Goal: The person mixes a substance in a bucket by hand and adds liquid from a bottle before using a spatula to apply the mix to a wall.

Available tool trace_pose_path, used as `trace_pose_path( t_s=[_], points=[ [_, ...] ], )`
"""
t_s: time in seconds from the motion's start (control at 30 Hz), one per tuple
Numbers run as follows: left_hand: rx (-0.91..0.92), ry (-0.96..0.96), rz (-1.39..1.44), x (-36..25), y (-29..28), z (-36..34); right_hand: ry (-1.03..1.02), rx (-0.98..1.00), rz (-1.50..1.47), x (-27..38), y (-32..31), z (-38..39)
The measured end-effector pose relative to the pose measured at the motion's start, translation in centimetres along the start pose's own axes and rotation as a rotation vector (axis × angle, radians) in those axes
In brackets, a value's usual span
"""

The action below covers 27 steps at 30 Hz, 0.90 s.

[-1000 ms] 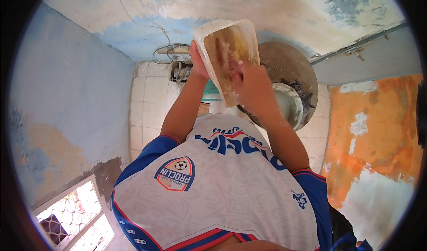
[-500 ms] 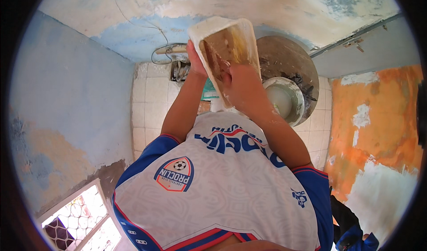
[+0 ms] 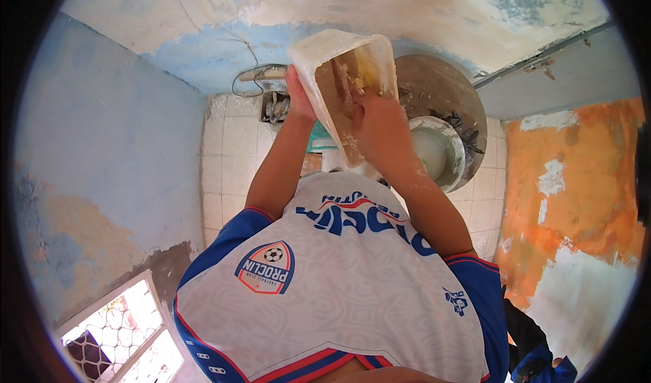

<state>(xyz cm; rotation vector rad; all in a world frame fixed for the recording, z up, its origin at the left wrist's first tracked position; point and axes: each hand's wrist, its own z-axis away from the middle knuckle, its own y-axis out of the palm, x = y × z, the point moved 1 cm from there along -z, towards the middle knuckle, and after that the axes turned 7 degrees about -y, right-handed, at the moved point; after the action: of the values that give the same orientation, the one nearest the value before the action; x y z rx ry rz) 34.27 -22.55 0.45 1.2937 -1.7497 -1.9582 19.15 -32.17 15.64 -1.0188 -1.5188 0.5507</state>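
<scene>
A white plastic tub [image 3: 330, 49], rectangular and smeared inside with brown and yellow, is tilted in front of my chest with its mouth facing me. My left hand [image 3: 300, 92] grips it by the outer left side. Inside the mouth is my right hand [image 3: 380, 124], its fingers curled. A reddish-brown strip [image 3: 342, 78] lies just beyond those fingers; whether it is a tool in my hand or part of the tub's wall I cannot tell. White smears mark my right wrist.
Below and right of the tub, a round brown board or tabletop [image 3: 430, 84] bears a bucket [image 3: 456, 169] of pale liquid and dark scraps [image 3: 466, 135]. A box of odds and ends [image 3: 274, 108] stands by the patchy far wall [image 3: 224, 50]. Bottom right, dark and blue clothing [image 3: 536, 356] shows.
My right hand has shifted slightly right and nearer within the tub. The tub has turned a little, while my left hand keeps its hold.
</scene>
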Motion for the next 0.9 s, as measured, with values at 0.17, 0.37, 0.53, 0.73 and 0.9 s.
trace_pose_path(
  t_s=[0.17, 0.37, 0.53, 0.73, 0.9],
  points=[
    [0.009, 0.039, -0.030, -0.2, 0.1, 0.2, 0.045, -0.049, -0.041, 1.0, -1.3, 0.4],
    [-0.020, 0.011, -0.023, 0.2, 1.4, 0.8, -0.045, 0.033, -0.079, -0.4, -0.2, 1.0],
    [-0.120, -0.015, -0.021, 0.1, 0.8, 0.7, -0.004, -0.057, -0.042, 0.0, -1.5, 0.8],
    [-0.025, 0.014, 0.018, -0.2, 0.8, -0.1, -0.023, 0.032, -0.142, 0.2, -1.4, 1.2],
    [-0.009, -0.016, 0.111, -0.3, -1.0, -1.2, 0.004, -0.011, -0.110, 0.5, -1.6, 0.6]
  ],
)
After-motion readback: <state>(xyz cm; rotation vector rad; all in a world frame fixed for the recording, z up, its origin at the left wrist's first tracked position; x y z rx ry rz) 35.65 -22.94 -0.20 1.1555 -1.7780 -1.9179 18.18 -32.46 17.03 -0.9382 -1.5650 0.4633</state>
